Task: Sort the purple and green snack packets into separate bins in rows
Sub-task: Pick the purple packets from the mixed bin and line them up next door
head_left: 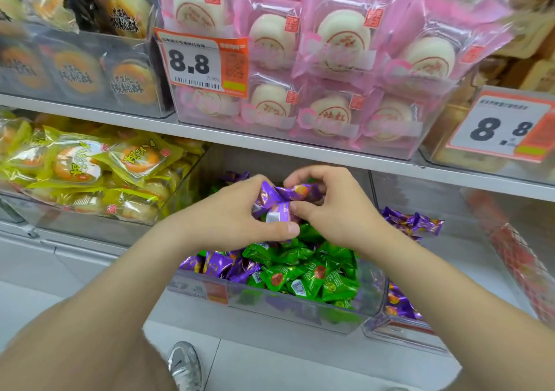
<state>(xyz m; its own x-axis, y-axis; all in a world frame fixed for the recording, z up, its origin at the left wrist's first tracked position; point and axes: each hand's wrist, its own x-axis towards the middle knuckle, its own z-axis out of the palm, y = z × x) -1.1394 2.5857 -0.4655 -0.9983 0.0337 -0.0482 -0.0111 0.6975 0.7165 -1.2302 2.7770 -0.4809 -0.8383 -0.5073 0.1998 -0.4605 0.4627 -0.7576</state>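
Above mid bin [270, 305], gripping purple bunch [295, 193] with left hand [234, 219] and right hand [330, 210] together, fingers of both curled tight round it. Below in same bin: green packets [312, 273] filling centre and right, purple strays [219, 266] at front left. Just right, in right bin [399, 333]: purple pile [417, 224] at back, more purple at front. Up on shelf over bins: pink packs [339, 42], price tag [195, 63] reading 8.8.

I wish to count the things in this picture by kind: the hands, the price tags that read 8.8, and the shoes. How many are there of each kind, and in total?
Hands: 2, the left hand and the right hand, both holding purple packets
Price tags reading 8.8: 2, one at the left, one at the right
Shoes: 1
Total: 5
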